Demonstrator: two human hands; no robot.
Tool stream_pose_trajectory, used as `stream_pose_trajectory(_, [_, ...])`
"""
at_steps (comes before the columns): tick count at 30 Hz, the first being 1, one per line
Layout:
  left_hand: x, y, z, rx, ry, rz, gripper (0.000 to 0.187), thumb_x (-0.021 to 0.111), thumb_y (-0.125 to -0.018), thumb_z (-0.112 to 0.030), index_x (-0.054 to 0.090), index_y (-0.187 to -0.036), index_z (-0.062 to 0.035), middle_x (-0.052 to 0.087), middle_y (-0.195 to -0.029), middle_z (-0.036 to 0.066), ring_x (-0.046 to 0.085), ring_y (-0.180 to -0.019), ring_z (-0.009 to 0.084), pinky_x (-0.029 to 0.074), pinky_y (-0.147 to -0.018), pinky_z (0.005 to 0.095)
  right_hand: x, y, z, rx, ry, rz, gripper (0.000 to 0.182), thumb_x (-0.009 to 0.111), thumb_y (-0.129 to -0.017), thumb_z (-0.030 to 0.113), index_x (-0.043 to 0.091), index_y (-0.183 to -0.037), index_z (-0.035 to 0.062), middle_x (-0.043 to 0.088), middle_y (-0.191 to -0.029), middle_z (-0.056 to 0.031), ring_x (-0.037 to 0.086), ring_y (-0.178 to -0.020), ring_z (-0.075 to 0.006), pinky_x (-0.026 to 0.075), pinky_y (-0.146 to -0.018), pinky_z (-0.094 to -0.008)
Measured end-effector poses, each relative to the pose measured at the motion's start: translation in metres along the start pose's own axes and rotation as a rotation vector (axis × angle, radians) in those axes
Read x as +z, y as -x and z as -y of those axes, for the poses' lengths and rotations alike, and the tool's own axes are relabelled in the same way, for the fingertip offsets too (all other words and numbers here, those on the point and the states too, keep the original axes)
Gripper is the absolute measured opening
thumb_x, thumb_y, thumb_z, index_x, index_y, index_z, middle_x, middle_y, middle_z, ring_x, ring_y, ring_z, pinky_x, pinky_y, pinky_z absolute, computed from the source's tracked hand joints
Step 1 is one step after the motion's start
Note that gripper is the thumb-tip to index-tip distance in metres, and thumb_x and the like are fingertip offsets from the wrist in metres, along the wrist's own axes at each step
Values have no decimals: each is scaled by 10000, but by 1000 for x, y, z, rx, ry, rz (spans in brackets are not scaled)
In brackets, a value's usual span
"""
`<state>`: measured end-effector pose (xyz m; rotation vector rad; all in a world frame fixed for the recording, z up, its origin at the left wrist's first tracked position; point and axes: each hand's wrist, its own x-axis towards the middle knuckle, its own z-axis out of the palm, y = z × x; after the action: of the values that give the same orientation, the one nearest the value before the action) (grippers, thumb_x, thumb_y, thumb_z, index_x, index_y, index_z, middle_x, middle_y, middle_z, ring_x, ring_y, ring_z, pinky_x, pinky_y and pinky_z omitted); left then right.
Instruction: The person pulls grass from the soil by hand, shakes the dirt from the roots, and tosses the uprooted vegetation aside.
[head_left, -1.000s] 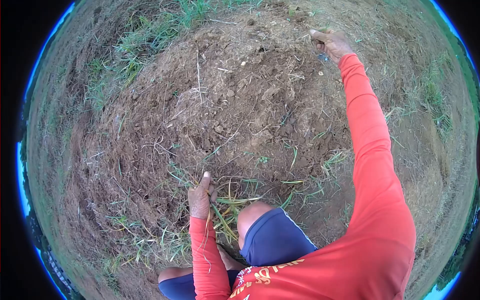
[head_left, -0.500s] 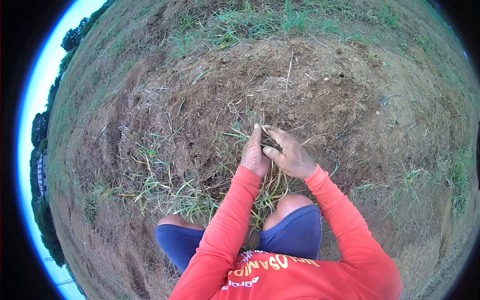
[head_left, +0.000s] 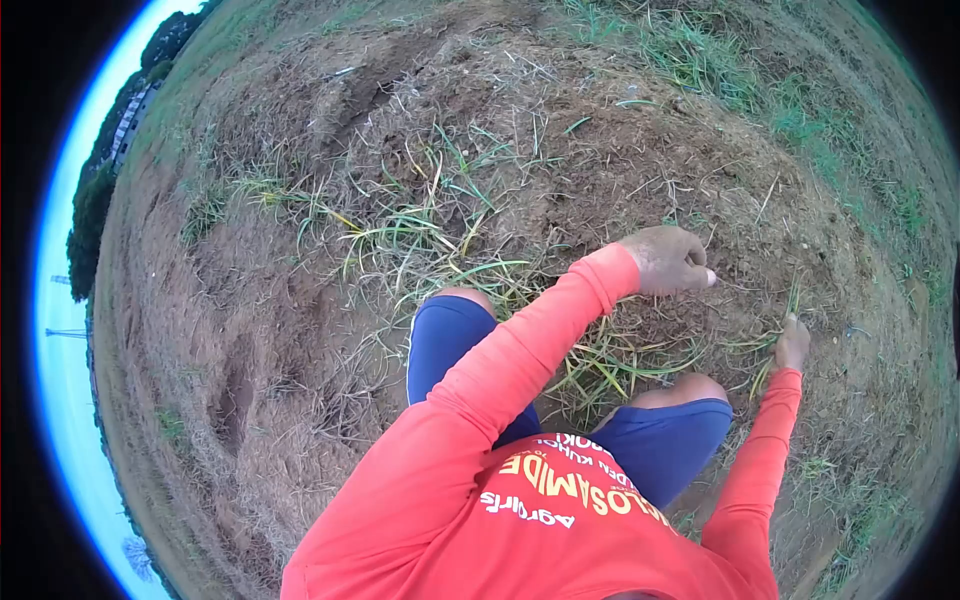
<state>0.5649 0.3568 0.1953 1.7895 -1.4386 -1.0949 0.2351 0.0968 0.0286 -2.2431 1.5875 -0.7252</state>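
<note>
Over the bare soil (head_left: 745, 250), my left hand (head_left: 668, 262) is closed, its fingers curled in and the thumb tip pointing right. Whatever lies inside its fingers, if anything, is hidden. Further right and lower, my right hand (head_left: 792, 345) is wrapped around a small bunch of grass-like plants (head_left: 794, 300). Thin green and yellowish blades stick out above and below that fist. Between my knees and the left hand lies a loose heap of long green and straw-coloured blades (head_left: 610, 362).
A larger spread of similar blades (head_left: 405, 235) lies left of my left hand. Green grass (head_left: 705, 65) grows along the upper right. My bent knees (head_left: 700, 388) frame the nearest ground. Trees and a building (head_left: 130, 122) stand at the far left.
My hands were together over the soil and have come apart. The right hand has moved right and down with the bunch; the left is raised and curled. The view has turned.
</note>
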Motion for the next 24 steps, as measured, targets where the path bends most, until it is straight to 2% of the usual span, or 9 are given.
stream_pose_trajectory(1, [-17, 15, 5, -82, -149, 93, 591, 650, -949, -485, 652, -1287, 0, 703, -1234, 220, 672, -1162, 369, 515, -985, 465, 5, 1, -41, 162, 116, 230, 401, 479, -1080, 329, 598, -1076, -54, 637, -924, -244, 594, -847, -377, 465, -800, -474])
stream_pose_trajectory(2, [-17, 36, 18, -87, -262, -99, 499, 654, -929, -448, 718, -1175, -18, 731, -1081, 244, 694, -1075, 397, 531, -959, 453, -2, 3, -30, 76, 56, 187, 403, 481, -1081, 329, 598, -1082, -56, 640, -944, -250, 593, -856, -385, 464, -807, -472])
stream_pose_trajectory(5, [-69, 114, 35, -260, -260, -60, 463, 645, -940, -426, 731, -1141, -18, 745, -1041, 198, 708, -1010, 375, 532, -901, 466, -23, 47, 25, -89, -40, 112, 400, 485, -1086, 324, 602, -1101, -59, 647, -980, -249, 596, -880, -383, 466, -817, -457])
stream_pose_trajectory(9, [-109, 187, 158, -497, -36, -318, 380, 684, -923, -369, 767, -1027, -14, 728, -834, 151, 694, -804, 229, 535, -786, 392, -42, 44, 137, -314, -30, -102, 358, 498, -1091, 279, 616, -1174, -49, 669, -1015, -217, 621, -908, -350, 476, -833, -429])
stream_pose_trajectory(10, [-113, 189, 198, -585, -126, -376, 357, 693, -917, -370, 774, -995, -31, 729, -797, 146, 708, -793, 277, 546, -807, 408, -44, 45, 162, -391, -50, -150, 347, 503, -1090, 261, 620, -1202, -47, 677, -1036, -215, 627, -917, -352, 479, -844, -426])
stream_pose_trajectory(15, [-112, 137, 323, -416, -372, -1113, 361, 744, -893, -381, 769, -1110, -93, 695, -1087, 177, 683, -1022, 363, 542, -935, 439, -50, 45, 286, -531, -319, -278, 289, 562, -1081, 178, 614, -1241, -58, 677, -1037, -151, 647, -870, -239, 505, -772, -344])
stream_pose_trajectory(19, [-131, 94, 345, -350, -408, -998, 346, 780, -876, -327, 739, -1140, -107, 615, -1192, 163, 663, -1043, 363, 562, -904, 446, -76, 36, 389, -916, -563, -698, 262, 586, -1068, 119, 592, -1268, -50, 673, -1049, -89, 613, -843, -115, 485, -692, -257])
stream_pose_trajectory(21, [-133, 92, 346, -345, -434, -995, 329, 779, -876, -324, 743, -1116, -101, 619, -1192, 142, 664, -1039, 358, 563, -890, 451, -76, 8, 414, -970, -783, -804, 236, 594, -1064, 124, 609, -1225, -46, 661, -999, -85, 617, -818, -137, 484, -689, -275])
stream_pose_trajectory(24, [-136, 90, 339, -367, -512, -977, 308, 774, -878, -317, 746, -1091, -97, 621, -1186, 130, 666, -1035, 357, 562, -882, 464, -65, -79, 444, -1021, -401, -965, 197, 620, -1045, 177, 636, -1102, -11, 638, -926, -133, 623, -784, -295, 486, -698, -370])
